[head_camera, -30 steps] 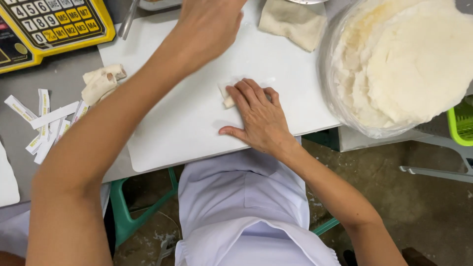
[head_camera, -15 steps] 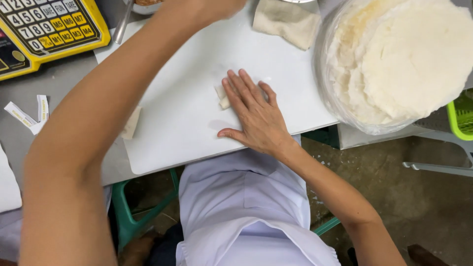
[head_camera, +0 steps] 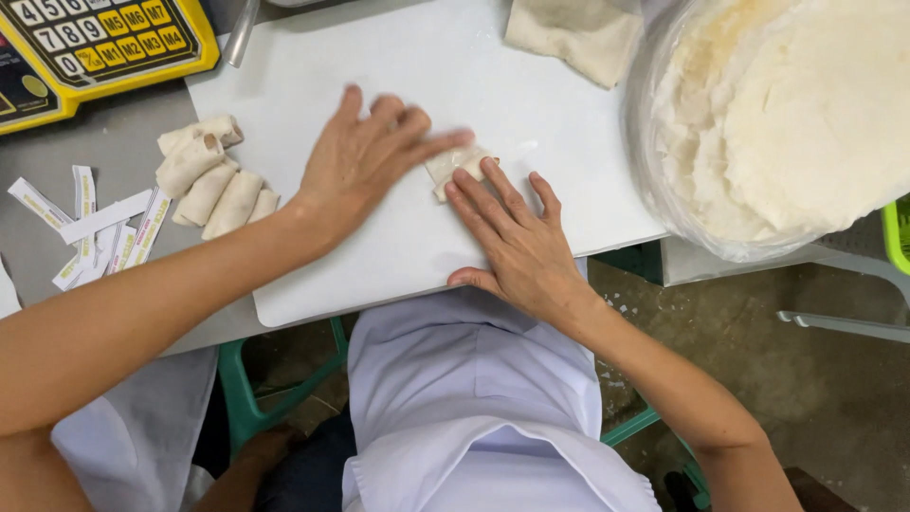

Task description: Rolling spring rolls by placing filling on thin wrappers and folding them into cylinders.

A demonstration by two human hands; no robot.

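A small pale spring roll (head_camera: 457,164) lies on the white cutting board (head_camera: 398,275). My left hand (head_camera: 365,156) rests flat on the board with its fingertips on the roll's left end. My right hand (head_camera: 512,237) lies palm down, fingers spread, touching the roll from the near side. Neither hand grips it; both press on it with flat fingers. Most of the roll is hidden under the fingers.
Several finished rolls (head_camera: 204,175) are piled at the board's left edge. Paper strips (head_camera: 95,223) lie on the grey table. A yellow scale with a keypad (head_camera: 95,43) is far left. A big bag of round wrappers (head_camera: 787,114) sits at the right, a folded cloth (head_camera: 573,33) at the top.
My left hand has come back from the far side of the board to the roll. The pile of finished rolls is uncovered again. My right hand stayed on the roll.
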